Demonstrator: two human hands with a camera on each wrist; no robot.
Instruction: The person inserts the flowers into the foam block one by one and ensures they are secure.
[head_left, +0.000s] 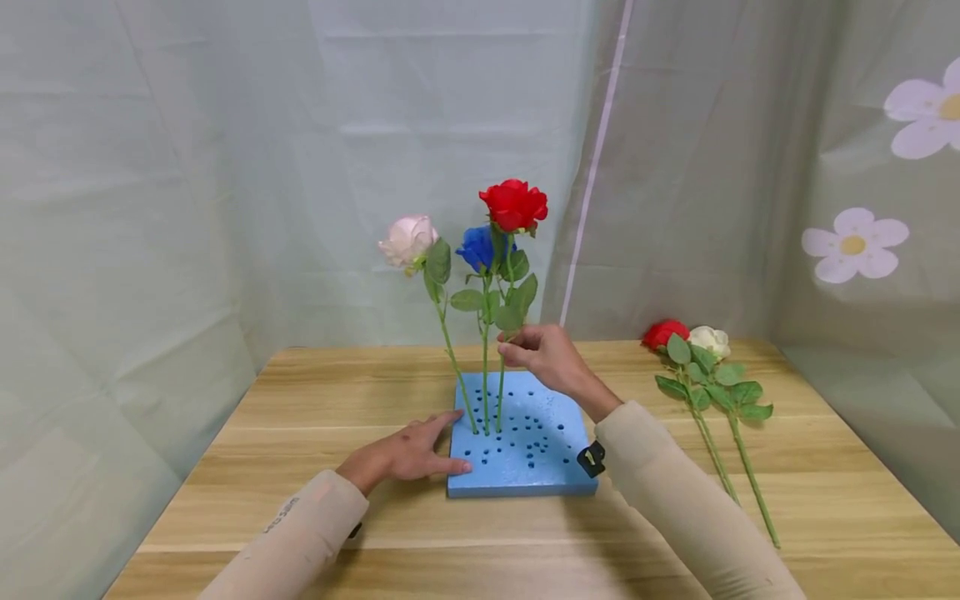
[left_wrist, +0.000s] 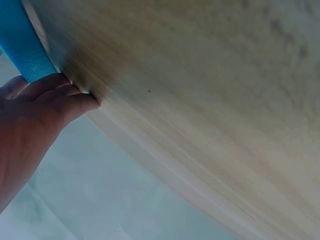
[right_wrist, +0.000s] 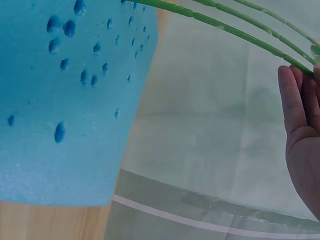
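The right hand (head_left: pixel 546 357) is pinching the red rose's stem (head_left: pixel 501 392) with curled fingers; the rose (head_left: pixel 513 205) is standing in the blue foam (head_left: pixel 536 462) at table centre. The left hand (head_left: pixel 408 452), fingers straight, is pressing the foam's 9 o'clock edge. Two roses (head_left: pixel 693 339) are lying at 3 o'clock.

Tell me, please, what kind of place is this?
Probably a small staged booth for craft work, not a flower shop: pale curtains enclose a wooden table, one curtain printed with flowers. A blue foam block holds three roses upright.
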